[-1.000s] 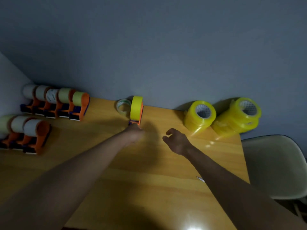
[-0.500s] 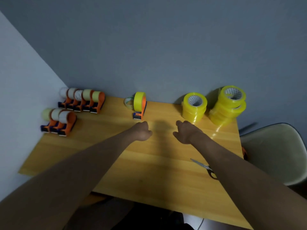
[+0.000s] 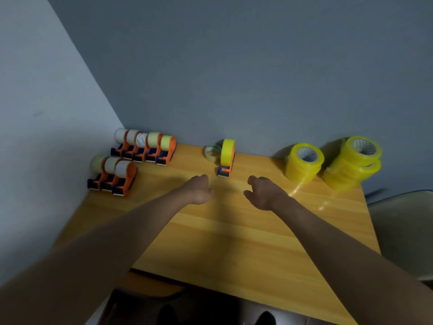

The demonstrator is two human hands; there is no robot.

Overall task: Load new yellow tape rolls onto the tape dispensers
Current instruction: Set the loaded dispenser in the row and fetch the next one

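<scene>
An orange tape dispenser (image 3: pixel 225 170) carrying a yellow roll (image 3: pixel 227 151) stands upright near the back of the wooden table (image 3: pixel 234 242). A pale, nearly empty roll (image 3: pixel 212 153) leans just left of it. My left hand (image 3: pixel 199 189) hovers a little in front and to the left of the dispenser, fingers curled, holding nothing. My right hand (image 3: pixel 262 193) hovers to the right of it, fingers loosely curled and empty. Two stacks of new yellow tape rolls (image 3: pixel 304 162) (image 3: pixel 353 163) stand at the back right.
Two rows of orange dispensers with pale rolls stand in the back left corner, several in the rear row (image 3: pixel 146 146) and three in the front row (image 3: pixel 113 175). Grey walls close the back and left. A pale chair (image 3: pixel 403 235) stands right of the table.
My left hand let go of the loaded dispenser and drew back toward me. My right hand shifted slightly left. The view pulled back and swung left, and the scissors left the frame.
</scene>
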